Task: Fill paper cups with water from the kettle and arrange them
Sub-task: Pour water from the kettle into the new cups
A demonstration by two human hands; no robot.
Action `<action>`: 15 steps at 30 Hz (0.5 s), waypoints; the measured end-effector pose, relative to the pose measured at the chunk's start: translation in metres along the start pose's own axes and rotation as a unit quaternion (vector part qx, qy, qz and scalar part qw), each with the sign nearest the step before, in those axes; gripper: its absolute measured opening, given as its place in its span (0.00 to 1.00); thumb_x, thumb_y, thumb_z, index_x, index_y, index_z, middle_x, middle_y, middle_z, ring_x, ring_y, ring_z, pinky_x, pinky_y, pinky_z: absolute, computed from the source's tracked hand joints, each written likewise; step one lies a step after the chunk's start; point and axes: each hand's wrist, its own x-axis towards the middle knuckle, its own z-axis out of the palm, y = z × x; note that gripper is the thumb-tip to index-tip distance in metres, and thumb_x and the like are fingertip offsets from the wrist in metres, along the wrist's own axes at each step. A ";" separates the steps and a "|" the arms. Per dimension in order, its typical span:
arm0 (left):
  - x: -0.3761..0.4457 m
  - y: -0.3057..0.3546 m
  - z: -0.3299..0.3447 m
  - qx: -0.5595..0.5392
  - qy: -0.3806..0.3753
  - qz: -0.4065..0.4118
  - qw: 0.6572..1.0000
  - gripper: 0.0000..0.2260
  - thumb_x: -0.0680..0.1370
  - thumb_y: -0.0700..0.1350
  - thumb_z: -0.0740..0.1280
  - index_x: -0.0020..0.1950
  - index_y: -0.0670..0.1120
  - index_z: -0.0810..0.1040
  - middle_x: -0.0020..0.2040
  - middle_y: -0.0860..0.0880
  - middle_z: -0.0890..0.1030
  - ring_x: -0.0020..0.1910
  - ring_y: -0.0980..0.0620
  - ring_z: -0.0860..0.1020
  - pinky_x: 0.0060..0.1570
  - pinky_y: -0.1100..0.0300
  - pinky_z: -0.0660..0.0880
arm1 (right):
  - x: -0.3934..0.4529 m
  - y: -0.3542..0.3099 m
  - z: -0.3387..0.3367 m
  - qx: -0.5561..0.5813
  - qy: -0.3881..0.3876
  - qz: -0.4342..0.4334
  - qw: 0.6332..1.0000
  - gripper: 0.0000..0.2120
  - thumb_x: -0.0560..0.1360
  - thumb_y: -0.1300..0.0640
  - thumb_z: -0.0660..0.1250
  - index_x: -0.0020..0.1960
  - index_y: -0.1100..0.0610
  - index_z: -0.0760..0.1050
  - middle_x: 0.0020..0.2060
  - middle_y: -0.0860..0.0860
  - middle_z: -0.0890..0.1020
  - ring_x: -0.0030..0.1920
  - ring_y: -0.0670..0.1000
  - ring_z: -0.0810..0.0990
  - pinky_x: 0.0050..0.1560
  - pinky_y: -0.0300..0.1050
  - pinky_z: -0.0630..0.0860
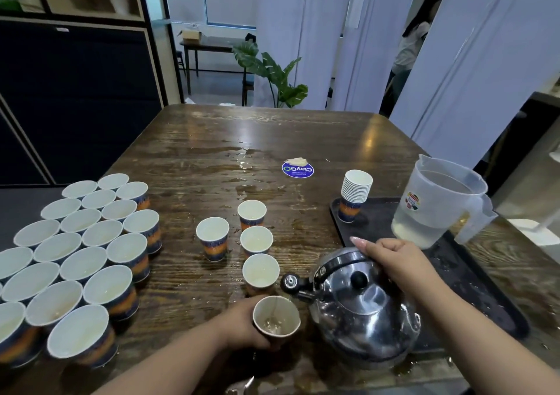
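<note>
My right hand (397, 262) grips the black handle of a shiny steel kettle (360, 312), tilted left so a thin stream of water falls from its spout into a paper cup (276, 319). My left hand (239, 323) holds that cup near the table's front edge. Just beyond it, three filled cups (260, 270) stand in a line, with one more cup (212, 237) to their left. Many filled blue-and-orange cups (78, 252) are packed together at the left. A stack of empty cups (354, 194) stands on the tray's far corner.
A dark tray (472, 285) lies at the right, carrying a clear plastic jug (439, 203) partly full of water. Spilled water wets the wooden table (212, 140) around a blue round sticker (298, 169). A person stands beyond white partitions at the far right.
</note>
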 end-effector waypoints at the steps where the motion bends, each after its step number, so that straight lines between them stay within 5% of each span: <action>1: 0.000 0.002 0.002 0.000 0.002 0.004 1.000 0.29 0.63 0.36 0.79 0.57 0.57 0.74 0.48 0.73 0.79 0.48 0.72 0.77 0.52 0.75 0.70 | 0.001 0.006 -0.005 0.023 0.011 0.017 1.000 0.25 0.60 0.41 0.76 0.26 0.57 0.67 0.24 0.53 0.69 0.27 0.50 0.67 0.30 0.40 0.65; 4: 0.001 0.012 0.008 -0.007 0.015 0.012 1.000 0.28 0.63 0.37 0.80 0.57 0.55 0.75 0.47 0.72 0.79 0.47 0.72 0.77 0.50 0.76 0.70 | 0.001 0.014 -0.024 0.132 0.051 0.064 0.988 0.27 0.58 0.43 0.78 0.41 0.66 0.80 0.34 0.59 0.80 0.34 0.56 0.77 0.40 0.49 0.75; 7: 0.002 0.025 0.013 -0.015 0.019 0.021 0.999 0.27 0.63 0.36 0.80 0.56 0.55 0.75 0.47 0.72 0.80 0.47 0.72 0.77 0.50 0.76 0.69 | 0.003 0.026 -0.048 0.215 0.107 0.083 0.967 0.32 0.59 0.41 0.78 0.49 0.66 0.80 0.38 0.58 0.83 0.39 0.57 0.82 0.53 0.58 0.78; 9: 0.002 0.035 0.013 -0.025 0.027 0.024 0.999 0.26 0.63 0.36 0.80 0.56 0.53 0.77 0.46 0.66 0.82 0.46 0.71 0.78 0.48 0.77 0.70 | 0.005 0.034 -0.062 0.249 0.148 0.060 0.955 0.18 0.69 0.43 0.72 0.40 0.59 0.77 0.28 0.48 0.80 0.27 0.46 0.78 0.37 0.44 0.79; 11: 0.003 0.046 0.011 -0.023 0.029 0.035 0.999 0.25 0.63 0.37 0.80 0.56 0.53 0.77 0.47 0.62 0.83 0.48 0.69 0.78 0.49 0.75 0.70 | 0.011 0.042 -0.075 0.271 0.190 0.041 0.943 0.12 0.76 0.49 0.66 0.37 0.52 0.70 0.24 0.45 0.75 0.19 0.39 0.72 0.25 0.35 0.70; 15: 0.008 0.072 0.002 -0.013 0.042 0.052 0.998 0.26 0.63 0.40 0.81 0.56 0.55 0.77 0.49 0.63 0.82 0.50 0.67 0.78 0.52 0.72 0.71 | 0.017 0.056 -0.089 0.271 0.239 0.033 0.932 0.08 0.77 0.48 0.64 0.42 0.51 0.75 0.28 0.43 0.79 0.25 0.39 0.77 0.29 0.32 0.74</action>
